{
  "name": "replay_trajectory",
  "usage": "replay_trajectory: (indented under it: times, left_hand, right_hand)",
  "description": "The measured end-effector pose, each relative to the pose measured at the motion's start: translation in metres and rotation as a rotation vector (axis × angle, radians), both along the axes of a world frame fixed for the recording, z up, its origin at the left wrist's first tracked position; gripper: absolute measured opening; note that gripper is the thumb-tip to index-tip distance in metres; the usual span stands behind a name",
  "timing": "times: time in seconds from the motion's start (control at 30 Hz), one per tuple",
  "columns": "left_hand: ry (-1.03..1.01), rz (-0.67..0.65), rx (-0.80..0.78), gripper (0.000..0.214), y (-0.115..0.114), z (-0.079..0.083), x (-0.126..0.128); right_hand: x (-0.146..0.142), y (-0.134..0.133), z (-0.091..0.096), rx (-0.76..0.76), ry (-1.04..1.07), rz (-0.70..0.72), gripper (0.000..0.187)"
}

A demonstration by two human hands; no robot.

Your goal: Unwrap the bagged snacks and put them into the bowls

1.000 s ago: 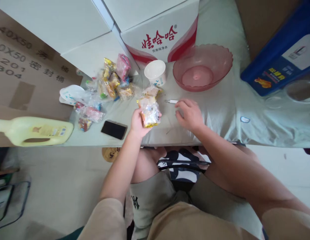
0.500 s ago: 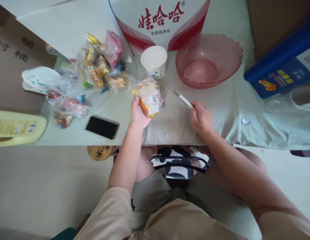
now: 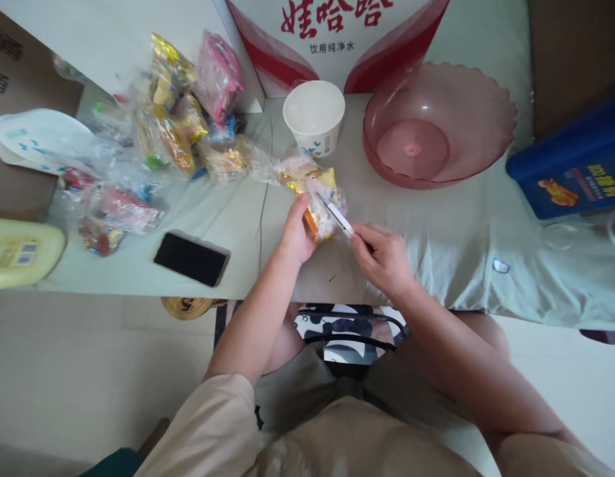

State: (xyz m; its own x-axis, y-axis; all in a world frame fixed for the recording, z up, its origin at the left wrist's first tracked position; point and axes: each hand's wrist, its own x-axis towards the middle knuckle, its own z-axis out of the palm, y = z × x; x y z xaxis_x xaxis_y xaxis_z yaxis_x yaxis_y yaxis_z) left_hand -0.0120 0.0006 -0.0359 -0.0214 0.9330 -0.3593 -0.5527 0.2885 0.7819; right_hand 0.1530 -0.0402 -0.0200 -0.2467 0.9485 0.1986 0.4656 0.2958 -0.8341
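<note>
My left hand is closed on the lower left side of a clear plastic snack packet with yellow and orange parts. In my right hand is a white-handled utility knife, its blade end pointing up and left. The blade lies over the front of the packet; whether it cuts into the plastic I cannot tell. Just behind the packet stands a white paper cup with blue marks. To the right of the cup rests a pink translucent bowl with a wavy rim.
Several wrapped snacks are heaped at the left, beside white paper bowls or cups. A black phone lies near the front edge. A white and red carton stands behind; a blue container is at the right, a pale yellow jug far left.
My right hand has brought the knife left, onto the packet. My left hand still holds the packet, turned slightly. The whole view has shifted a little.
</note>
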Motion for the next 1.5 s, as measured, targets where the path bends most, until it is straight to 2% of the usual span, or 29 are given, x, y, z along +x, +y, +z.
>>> replay_trajectory:
  times: [0.17, 0.27, 0.33, 0.4, 0.5, 0.57, 0.63, 0.7, 0.77, 0.83, 0.93, 1.0, 1.13, 1.2, 1.27, 1.37, 1.43, 1.5]
  left_hand:
    - [0.001, 0.250, 0.081, 0.045, 0.007, 0.002, -0.028]
    - [-0.001, 0.332, 0.162, 0.040, 0.003, 0.002, -0.040]
    - [0.028, 0.289, 0.170, 0.045, -0.004, -0.001, -0.036]
    - [0.080, 0.193, 0.176, 0.057, -0.012, -0.004, -0.025]
    - [0.237, 0.029, 0.282, 0.070, -0.020, -0.006, -0.011]
    - [0.421, -0.052, 0.371, 0.064, -0.020, -0.004, -0.009]
    - [0.592, -0.087, 0.400, 0.056, -0.018, -0.001, -0.013]
    - [0.703, -0.087, 0.361, 0.053, -0.014, 0.001, -0.019]
    - [0.782, -0.053, 0.306, 0.053, -0.013, 0.001, -0.025]
    - [0.867, -0.004, 0.278, 0.047, -0.013, 0.000, -0.032]
    - [0.984, 0.068, 0.276, 0.017, -0.013, -0.001, -0.043]
    - [1.006, 0.113, 0.262, 0.005, -0.011, -0.003, -0.050]
    - [0.970, 0.254, 0.209, 0.010, -0.007, -0.009, -0.059]
    - [0.955, 0.296, 0.245, 0.021, -0.007, -0.008, -0.059]
    - [0.955, 0.240, 0.290, 0.025, -0.007, -0.005, -0.056]
    - [1.018, 0.073, 0.307, 0.005, -0.009, 0.001, -0.050]
    - [1.049, 0.033, 0.328, 0.003, -0.011, 0.003, -0.048]
    - [1.025, 0.041, 0.334, 0.006, -0.012, 0.004, -0.048]
  right_hand:
    - [0.003, -0.012, -0.002, -0.023, -0.064, 0.109, 0.029]
    - [0.020, -0.014, -0.006, 0.016, -0.159, -0.029, 0.030]
    - [0.034, -0.011, -0.010, 0.045, -0.290, -0.177, 0.032]
    - [0.048, -0.004, -0.015, 0.080, -0.420, -0.291, 0.034]
    - [0.057, 0.003, -0.019, 0.169, -0.479, -0.384, 0.037]
    - [0.054, 0.003, -0.020, 0.211, -0.408, -0.304, 0.041]
    - [0.046, 0.001, -0.022, 0.220, -0.322, -0.130, 0.045]
    - [0.036, -0.003, -0.024, 0.216, -0.284, -0.010, 0.053]
    - [0.028, -0.004, -0.027, 0.202, -0.279, 0.032, 0.058]
    - [0.024, -0.004, -0.027, 0.182, -0.275, 0.051, 0.048]
    - [0.027, -0.002, -0.024, 0.189, -0.263, 0.063, 0.022]
    - [0.035, 0.002, -0.022, 0.205, -0.259, -0.032, 0.016]
    - [0.053, 0.010, -0.019, 0.234, -0.182, -0.414, 0.018]
    - [0.057, 0.011, -0.019, 0.236, -0.122, -0.464, 0.023]
    - [0.056, 0.009, -0.020, 0.220, -0.092, -0.367, 0.028]
    - [0.048, 0.006, -0.022, 0.186, -0.106, -0.169, 0.042]
    - [0.042, 0.004, -0.024, 0.170, -0.124, -0.160, 0.043]
    - [0.039, 0.004, -0.024, 0.150, -0.112, -0.232, 0.046]
